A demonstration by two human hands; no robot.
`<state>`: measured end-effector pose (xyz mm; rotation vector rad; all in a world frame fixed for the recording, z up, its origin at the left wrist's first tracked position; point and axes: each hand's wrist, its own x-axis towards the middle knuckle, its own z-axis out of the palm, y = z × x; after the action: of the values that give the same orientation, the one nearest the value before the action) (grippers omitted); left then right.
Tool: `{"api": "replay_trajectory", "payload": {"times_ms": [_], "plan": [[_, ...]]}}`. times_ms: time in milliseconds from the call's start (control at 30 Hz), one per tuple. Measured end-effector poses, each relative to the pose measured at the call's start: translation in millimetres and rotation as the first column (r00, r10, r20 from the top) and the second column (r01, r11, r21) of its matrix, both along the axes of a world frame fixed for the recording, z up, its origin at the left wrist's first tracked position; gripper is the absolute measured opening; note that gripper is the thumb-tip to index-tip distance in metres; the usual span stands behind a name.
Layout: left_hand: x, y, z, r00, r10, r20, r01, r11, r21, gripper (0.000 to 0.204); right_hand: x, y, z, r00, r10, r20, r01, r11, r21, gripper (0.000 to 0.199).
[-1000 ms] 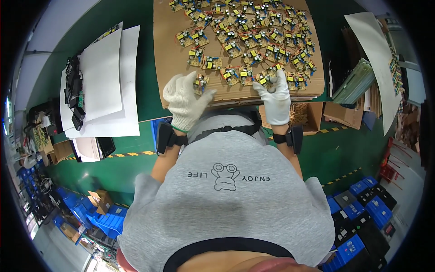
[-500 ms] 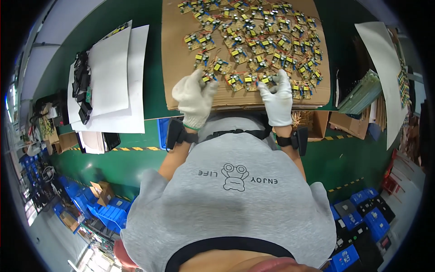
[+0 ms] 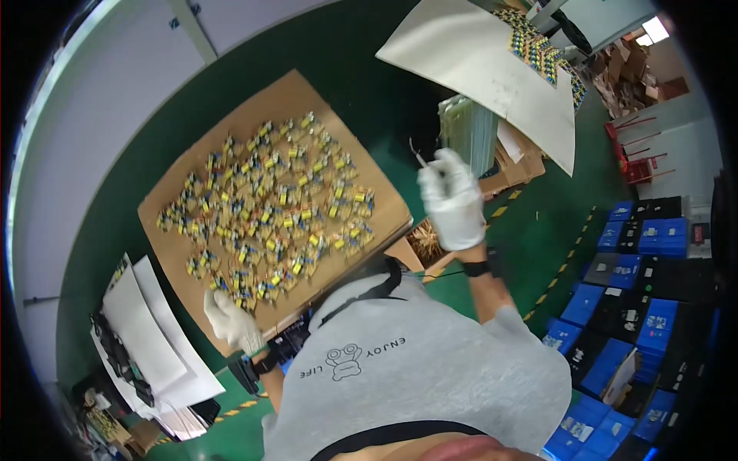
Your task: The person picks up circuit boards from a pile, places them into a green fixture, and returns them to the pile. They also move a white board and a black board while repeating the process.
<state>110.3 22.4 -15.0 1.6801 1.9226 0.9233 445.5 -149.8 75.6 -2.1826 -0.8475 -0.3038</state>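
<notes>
Left hand (image 3: 231, 323) grips the cardboard's (image 3: 192, 188) near edge alone; right hand (image 3: 453, 200) pinches a wire (image 3: 419, 156); any tilt could spill the parts (image 3: 269, 207)

Cardboard sheet (image 3: 273, 200) crowded with small yellow-and-blue parts (image 3: 269, 207); bare margin only along its far-left edge and near-right corner. Left hand (image 3: 231, 321) rests at the sheet's near edge. Right hand (image 3: 453, 198) raised over green tabletop (image 3: 369, 100), clear strip there. Farther right, a white board (image 3: 477, 69) and standing stack of sheets (image 3: 469, 131) block passage. White papers (image 3: 146, 338) fill near left.
</notes>
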Motion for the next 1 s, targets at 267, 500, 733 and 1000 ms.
{"api": "replay_trajectory", "payload": {"times_ms": [267, 500, 733, 1000], "plan": [[9, -2, 6, 0.945, 0.326, 0.043, -0.328, 0.942, 0.076, 0.044, 313, -129, 31, 0.876, -0.461, -0.144, 0.480, 0.864, 0.150, 0.036], [74, -30, 21, 0.933, 0.285, 0.220, -0.315, 0.942, 0.115, 0.050, 536, -150, -10, 0.533, -0.845, -0.043, 0.807, 0.523, -0.275, 0.053], [113, -41, 39, 0.910, 0.335, 0.243, -0.359, 0.931, 0.061, 0.049, 622, -126, -13, 0.730, -0.683, -0.042, 0.429, 0.505, -0.749, 0.076], [163, -28, 51, 0.945, 0.160, 0.286, -0.215, 0.961, 0.173, 0.043, 517, -135, 27, 0.577, 0.173, -0.798, 0.294, 0.868, 0.400, 0.017]]}}
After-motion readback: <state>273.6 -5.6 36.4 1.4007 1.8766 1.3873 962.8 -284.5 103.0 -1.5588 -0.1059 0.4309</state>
